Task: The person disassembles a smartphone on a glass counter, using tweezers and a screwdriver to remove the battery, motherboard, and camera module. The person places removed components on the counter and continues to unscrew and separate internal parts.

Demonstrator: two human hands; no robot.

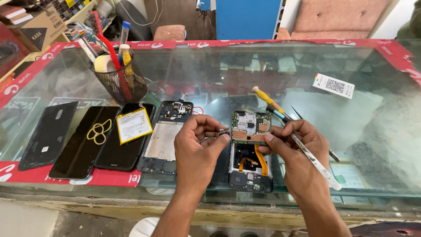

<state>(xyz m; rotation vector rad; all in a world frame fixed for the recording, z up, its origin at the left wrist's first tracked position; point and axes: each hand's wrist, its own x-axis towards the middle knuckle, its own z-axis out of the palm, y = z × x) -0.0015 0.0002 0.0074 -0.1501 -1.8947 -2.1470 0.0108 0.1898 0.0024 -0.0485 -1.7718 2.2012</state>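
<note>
Left hand [199,142] pinches a tiny metal part [224,131] just left of the opened phone [250,151]; right hand [296,147] clamps tweezers [313,160]. That part could slip and vanish.

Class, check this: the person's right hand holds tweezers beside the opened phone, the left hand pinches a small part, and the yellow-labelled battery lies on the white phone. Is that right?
Not quite. The head view shows the battery lying on a black phone, not a white one. The rest holds: the right hand holds tweezers beside the opened phone, and the left hand pinches a small part.
</note>
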